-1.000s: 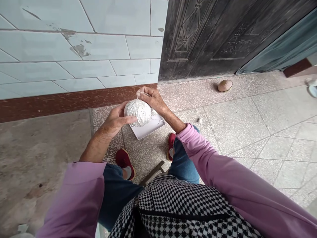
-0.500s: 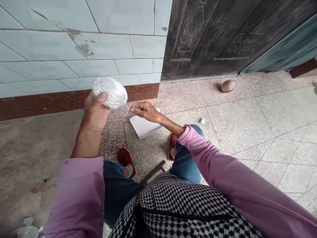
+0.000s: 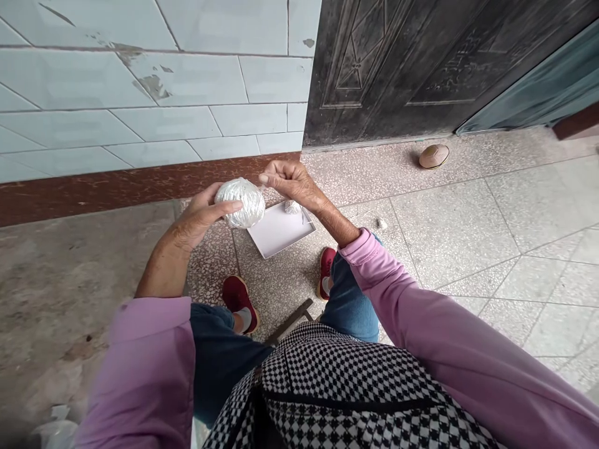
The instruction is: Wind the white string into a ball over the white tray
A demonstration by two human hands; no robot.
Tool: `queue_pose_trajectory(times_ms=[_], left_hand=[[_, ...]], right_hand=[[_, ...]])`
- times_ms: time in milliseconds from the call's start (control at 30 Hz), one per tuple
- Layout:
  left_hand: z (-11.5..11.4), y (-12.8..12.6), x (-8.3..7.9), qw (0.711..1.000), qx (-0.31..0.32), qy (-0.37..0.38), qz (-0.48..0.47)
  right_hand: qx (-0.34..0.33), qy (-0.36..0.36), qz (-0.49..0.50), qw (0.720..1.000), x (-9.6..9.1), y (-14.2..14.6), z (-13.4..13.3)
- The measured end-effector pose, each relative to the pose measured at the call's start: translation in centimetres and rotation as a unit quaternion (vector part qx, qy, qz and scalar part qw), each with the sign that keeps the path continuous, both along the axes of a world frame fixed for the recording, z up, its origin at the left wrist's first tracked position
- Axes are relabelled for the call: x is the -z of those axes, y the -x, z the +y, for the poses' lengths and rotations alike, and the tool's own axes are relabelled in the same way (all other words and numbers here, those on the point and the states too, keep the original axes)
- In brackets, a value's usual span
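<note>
L hand grips white ball, now lower vs 0.5 s ago; R hand, raised, pinches strand, prob mid-wind

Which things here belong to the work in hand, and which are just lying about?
Seemingly part of the work:
large white ball, in the left hand, right hand close by
shallow white tray
small white ball at the tray's far side

Probably just lying about:
brown oval object near the door
small white lump on the floor, though this is uncertain
</note>
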State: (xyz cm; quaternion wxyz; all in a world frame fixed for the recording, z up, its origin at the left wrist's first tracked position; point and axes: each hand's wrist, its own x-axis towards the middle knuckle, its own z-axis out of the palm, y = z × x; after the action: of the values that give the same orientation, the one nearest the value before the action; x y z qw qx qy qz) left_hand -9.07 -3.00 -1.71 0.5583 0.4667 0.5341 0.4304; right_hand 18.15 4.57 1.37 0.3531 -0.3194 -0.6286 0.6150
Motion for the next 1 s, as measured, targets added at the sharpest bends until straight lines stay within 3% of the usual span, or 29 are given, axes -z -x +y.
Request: queue_pose_trajectory(times_ms=[167,400,533,667,867,1000], left_hand=[[-0.4,-1.7,-1.0,0.994,0.09,0.063,-0.017],[0.0,-2.6,-0.4,0.987,0.127,0.042,-0.091],[-0.3,-3.7,-1.9,0.986,0.094,-0.004,-0.137],[-0.4,-4.0,-3.1,0.985,0.023,-0.034,-0.167],[0.2,-2.9,-2.8,0.977,-0.089,-0.071,-0.18],[0.6,-2.3,-2.1,0.976,-0.117,-0.069,-0.169]], right_hand=[[0.047,0.029,0.034,0.998,-0.3,-0.2,0.5],[0.057,0.038,-0.004,0.998,0.5,0.6,0.0],[0.046,0.024,-0.027,0.998,1.2,1.1,-0.3],[0.029,-0.02,-0.03,0.999,2.3,1.8,-0.3],[-0.027,-0.057,-0.077,0.995,3.1,2.6,-1.6],[-0.066,-0.058,-0.1,0.991,3.0,2.8,-2.7]])
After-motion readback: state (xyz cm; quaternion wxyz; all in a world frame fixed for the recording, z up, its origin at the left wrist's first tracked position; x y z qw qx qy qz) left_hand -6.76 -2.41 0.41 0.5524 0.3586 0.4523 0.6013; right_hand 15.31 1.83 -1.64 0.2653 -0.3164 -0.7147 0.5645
